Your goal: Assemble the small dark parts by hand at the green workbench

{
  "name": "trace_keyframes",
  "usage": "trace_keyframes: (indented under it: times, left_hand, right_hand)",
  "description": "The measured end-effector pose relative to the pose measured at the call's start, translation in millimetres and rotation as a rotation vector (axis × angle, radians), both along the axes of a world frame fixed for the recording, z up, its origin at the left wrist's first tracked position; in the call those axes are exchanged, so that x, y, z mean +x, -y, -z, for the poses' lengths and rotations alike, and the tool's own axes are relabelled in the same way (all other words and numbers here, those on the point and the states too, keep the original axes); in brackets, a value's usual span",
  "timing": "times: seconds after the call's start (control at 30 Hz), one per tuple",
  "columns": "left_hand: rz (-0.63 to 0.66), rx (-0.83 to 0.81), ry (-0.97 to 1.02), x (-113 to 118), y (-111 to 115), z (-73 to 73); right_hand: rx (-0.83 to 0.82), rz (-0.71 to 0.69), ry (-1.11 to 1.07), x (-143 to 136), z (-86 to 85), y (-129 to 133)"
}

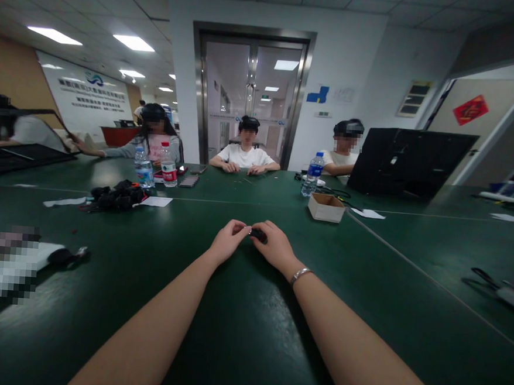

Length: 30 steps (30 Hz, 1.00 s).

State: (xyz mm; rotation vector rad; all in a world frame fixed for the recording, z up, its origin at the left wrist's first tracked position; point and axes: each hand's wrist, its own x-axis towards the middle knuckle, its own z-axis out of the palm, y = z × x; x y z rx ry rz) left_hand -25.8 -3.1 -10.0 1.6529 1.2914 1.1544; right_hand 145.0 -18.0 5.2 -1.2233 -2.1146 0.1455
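A: Which step seems to be in hand?
B: Close handwork, it would be judged: a small black piece (259, 235) is held at the fingertips, just above or on the green table (238, 332); which of the two cannot be told.
A: And what is called for by the next move?
B: A steady hold from one side, probably, while the piece's end is worked from the other.
A: How is it gripped?
B: It is pinched between thumb and fingers of the right hand (276, 245). The left hand (226, 242) is brought to its left end, thumb and finger nearly together; whether anything is clasped there cannot be told.
A: And the pose?
B: Both forearms are stretched forward and angled inward, with the fingertips met in the middle.
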Motion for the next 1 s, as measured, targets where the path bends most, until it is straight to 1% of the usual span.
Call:
trace_keyframes:
  times: [0.1,0.17,0.23,0.3,0.37,0.43,0.5,0.57,0.63,0.7,0.77,0.8,0.87,0.93,1.0]
  left_hand:
    - [0.017,0.022,-0.063,0,-2,3.3]
    - [0.066,0.073,-0.028,0,-1,2.7]
    - [0.08,0.106,0.041,-1,0,0.3]
    - [0.033,0.07,0.073,-1,0,-1.9]
    - [-0.025,0.004,0.049,-1,-1,-2.3]
    - [-0.022,-0.018,-0.012,-1,-2,-0.4]
    - [0.023,0.004,-0.038,-1,-4,2.5]
    - [0.054,0.044,-0.016,-2,-3,4.1]
    - [-0.009,0.109,-0.011,-1,1,2.1]
    - [-0.137,0.231,-0.086,3,9,-4.7]
    - [-0.229,0.396,-0.228,9,20,-15.5]
    - [-0.232,0.474,-0.316,14,27,-21.6]
    - [-0.179,0.58,-0.501,24,39,-32.9]
    - [-0.125,0.62,-0.648,35,47,-40.6]
    - [-0.104,0.634,-0.715,43,52,-44.2]
  right_hand:
    - [0.013,-0.015,0.017,-1,0.4,0]
    - [0.009,-0.011,0.023,-1,-0.1,1]
    - [0.003,0.001,0.019,-1,-1.0,1]
    - [0.001,0.007,0.01,-1,-1.7,1]
    - [0.001,0.004,0.012,-1,-1.7,1]
    - [0.001,-0.001,0.026,-1,-1.2,1]
    - [0.002,-0.006,0.041,-1,-0.7,1]
    - [0.0,-0.007,0.052,0,-0.9,2]
    - [-0.002,-0.002,0.079,0,-2.3,3]
    - [0.015,-0.002,0.156,-2,-4.2,4]
    - [0.047,-0.025,0.28,-7,-5.7,6]
    - [0.059,-0.042,0.341,-10,-5.9,7]
    - [0.06,-0.062,0.427,-17,-5.5,9]
    - [0.043,-0.052,0.465,-22,-4.3,10]
    - [0.034,-0.027,0.481,-25,-3.2,11]
